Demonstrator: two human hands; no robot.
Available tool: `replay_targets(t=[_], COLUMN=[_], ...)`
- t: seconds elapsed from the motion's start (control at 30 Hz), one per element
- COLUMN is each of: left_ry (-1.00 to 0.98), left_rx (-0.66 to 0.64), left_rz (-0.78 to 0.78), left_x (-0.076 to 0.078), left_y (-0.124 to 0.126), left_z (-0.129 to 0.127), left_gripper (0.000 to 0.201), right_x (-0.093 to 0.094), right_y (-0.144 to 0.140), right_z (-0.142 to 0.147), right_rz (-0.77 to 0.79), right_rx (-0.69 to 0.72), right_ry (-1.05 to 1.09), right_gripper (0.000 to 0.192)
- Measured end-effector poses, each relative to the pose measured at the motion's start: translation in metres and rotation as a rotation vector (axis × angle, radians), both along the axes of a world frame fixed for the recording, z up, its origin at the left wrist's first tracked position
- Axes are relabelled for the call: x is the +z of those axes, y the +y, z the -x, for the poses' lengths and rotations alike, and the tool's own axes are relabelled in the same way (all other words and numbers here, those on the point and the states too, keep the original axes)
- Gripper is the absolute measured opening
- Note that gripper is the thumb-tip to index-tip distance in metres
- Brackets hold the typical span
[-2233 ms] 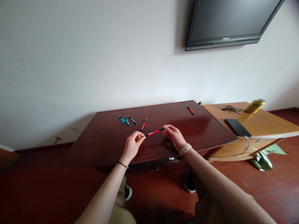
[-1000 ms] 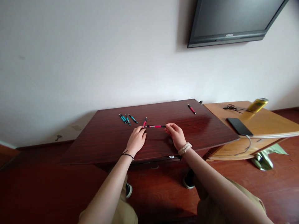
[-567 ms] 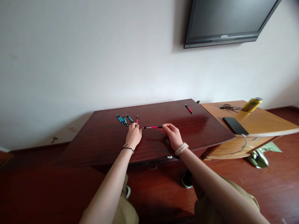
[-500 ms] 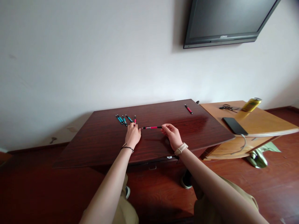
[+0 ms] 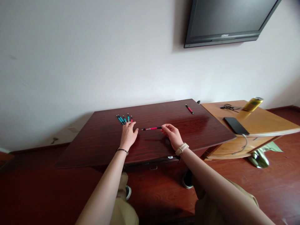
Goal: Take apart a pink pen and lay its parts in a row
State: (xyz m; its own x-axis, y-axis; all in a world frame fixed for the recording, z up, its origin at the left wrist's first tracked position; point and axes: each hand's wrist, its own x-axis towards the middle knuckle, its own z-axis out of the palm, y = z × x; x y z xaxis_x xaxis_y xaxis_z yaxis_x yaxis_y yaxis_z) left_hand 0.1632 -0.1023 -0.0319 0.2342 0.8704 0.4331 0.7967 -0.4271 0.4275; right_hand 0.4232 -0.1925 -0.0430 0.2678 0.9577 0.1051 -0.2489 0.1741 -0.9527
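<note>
My right hand [image 5: 172, 133] pinches the black end of a red-and-black pen [image 5: 153, 128] between thumb and fingers. The pen lies level, its other end pointing left toward my left hand [image 5: 128, 133]. That hand is palm down with the thumb spread away and the fingers stretched out at the lower ends of a row of pens. Several teal pens [image 5: 120, 119] stand side by side there. At the right of the row a red pen [image 5: 131, 118] is partly covered by my fingers, so I cannot see whether they touch it.
Another red pen [image 5: 189, 109] lies near the far right corner of the dark wooden table [image 5: 161, 114]. Beside it, a lighter cabinet [image 5: 264, 123] carries a phone [image 5: 235, 125], a black cable [image 5: 229, 108] and a yellow can [image 5: 253, 104]. A television [image 5: 229, 22] hangs on the wall.
My left hand has shifted left and its thumb has opened outward. The row's red pen and the teal pen beside it have moved left and straightened. My right hand stays put with its pen.
</note>
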Motion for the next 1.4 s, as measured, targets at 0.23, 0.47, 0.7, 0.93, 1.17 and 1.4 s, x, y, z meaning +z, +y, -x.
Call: replay_targets(t=[0.23, 0.47, 0.7, 0.93, 1.17, 1.4], left_ry=[-0.435, -0.637, -0.674, -0.546, -0.573, -0.804], left_rx=[-0.334, -0.289, -0.236, -0.152, -0.119, -0.274], left_rz=[0.213, 0.258, 0.364, 0.288, 0.326, 0.467], left_x=[0.009, 0.016, 0.008, 0.014, 0.015, 0.015], left_y=[-0.034, -0.044, -0.044, -0.051, -0.053, -0.051], left_z=[-0.007, -0.004, -0.001, 0.003, 0.006, 0.006], left_gripper=[0.026, 0.030, 0.044, 0.059, 0.061, 0.037], right_x=[0.000, 0.000, 0.001, 0.001, -0.002, 0.000], right_y=[-0.001, 0.000, -0.003, -0.004, -0.001, -0.002], right_z=[-0.001, -0.003, -0.002, -0.002, 0.000, 0.001], right_rz=[0.027, 0.037, -0.010, -0.045, -0.054, -0.029], right_rx=[0.043, 0.144, 0.223, 0.242, 0.199, 0.173], right_ry=[-0.032, -0.047, -0.081, -0.197, -0.230, -0.211], right_gripper=[0.045, 0.042, 0.038, 0.036, 0.037, 0.038])
